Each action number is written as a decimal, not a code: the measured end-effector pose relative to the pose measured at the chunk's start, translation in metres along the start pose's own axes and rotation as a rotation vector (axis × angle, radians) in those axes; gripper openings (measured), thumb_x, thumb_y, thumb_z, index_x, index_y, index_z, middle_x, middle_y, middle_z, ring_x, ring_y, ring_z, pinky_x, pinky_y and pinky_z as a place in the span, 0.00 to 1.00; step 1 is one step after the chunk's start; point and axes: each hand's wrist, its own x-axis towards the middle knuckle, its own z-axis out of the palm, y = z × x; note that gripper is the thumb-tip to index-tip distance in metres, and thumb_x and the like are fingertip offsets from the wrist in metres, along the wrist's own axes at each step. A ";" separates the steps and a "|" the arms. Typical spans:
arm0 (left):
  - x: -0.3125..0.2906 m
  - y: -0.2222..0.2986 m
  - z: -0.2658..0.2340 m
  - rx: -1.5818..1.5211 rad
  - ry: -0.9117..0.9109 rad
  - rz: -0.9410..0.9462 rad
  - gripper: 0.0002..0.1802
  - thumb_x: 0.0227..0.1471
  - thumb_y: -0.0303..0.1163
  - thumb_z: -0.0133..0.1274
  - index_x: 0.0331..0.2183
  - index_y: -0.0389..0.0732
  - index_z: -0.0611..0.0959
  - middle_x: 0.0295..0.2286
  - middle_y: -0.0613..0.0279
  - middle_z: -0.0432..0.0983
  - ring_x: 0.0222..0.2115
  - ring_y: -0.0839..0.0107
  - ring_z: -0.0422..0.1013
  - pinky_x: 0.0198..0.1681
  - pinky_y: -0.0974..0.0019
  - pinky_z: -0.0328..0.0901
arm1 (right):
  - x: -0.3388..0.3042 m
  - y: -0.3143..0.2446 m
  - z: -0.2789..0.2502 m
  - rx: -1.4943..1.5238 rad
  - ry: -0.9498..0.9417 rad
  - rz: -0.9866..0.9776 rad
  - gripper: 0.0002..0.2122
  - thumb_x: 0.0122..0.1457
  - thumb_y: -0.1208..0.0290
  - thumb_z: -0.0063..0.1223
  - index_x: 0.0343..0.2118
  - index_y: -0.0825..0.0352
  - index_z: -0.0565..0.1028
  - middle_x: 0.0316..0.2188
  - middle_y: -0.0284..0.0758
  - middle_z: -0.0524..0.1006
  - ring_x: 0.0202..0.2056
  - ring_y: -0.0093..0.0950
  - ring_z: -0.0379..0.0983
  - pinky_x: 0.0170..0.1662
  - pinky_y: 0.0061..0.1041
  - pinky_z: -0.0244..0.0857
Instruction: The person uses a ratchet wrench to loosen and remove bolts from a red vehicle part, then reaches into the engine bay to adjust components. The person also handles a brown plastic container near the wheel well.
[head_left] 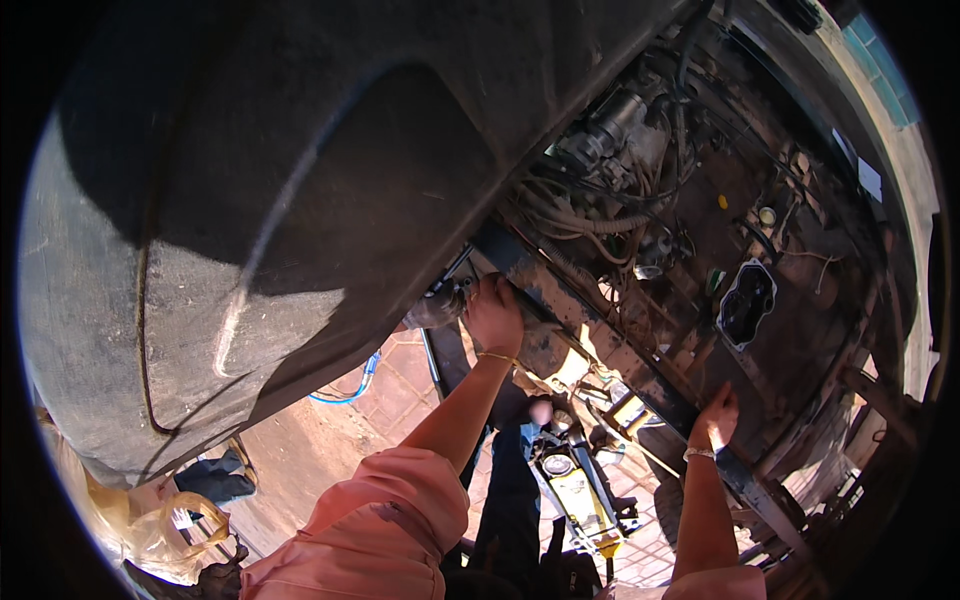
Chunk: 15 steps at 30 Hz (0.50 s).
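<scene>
My left hand (495,316) reaches in at the edge of a large dark body panel (250,180), next to a greyish metal part (437,308). Its fingers curl away from view, and what they grip is hidden. To the right, my right hand (714,420) rests on a long dark frame rail (655,395) of the vehicle, fingers bent over its far side. Beyond the rail, engine-bay hoses and wiring (600,215) lie around a cylindrical metal part (612,122). A dark opening with a pale rim (748,305) is above my right hand.
Below, between my arms, a yellow floor jack (575,490) stands on reddish paving (395,385). A blue hose (350,395) lies left of my left forearm. At the lower left hangs a yellowish plastic bag (150,525). The body panel overhangs the left side.
</scene>
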 end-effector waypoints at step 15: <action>0.000 0.005 -0.005 0.007 0.017 0.032 0.14 0.59 0.39 0.44 0.38 0.45 0.81 0.37 0.55 0.77 0.39 0.51 0.72 0.41 0.48 0.64 | -0.004 -0.007 -0.003 -0.003 0.036 -0.008 0.25 0.67 0.46 0.36 0.33 0.61 0.79 0.29 0.39 0.82 0.33 0.46 0.79 0.36 0.45 0.70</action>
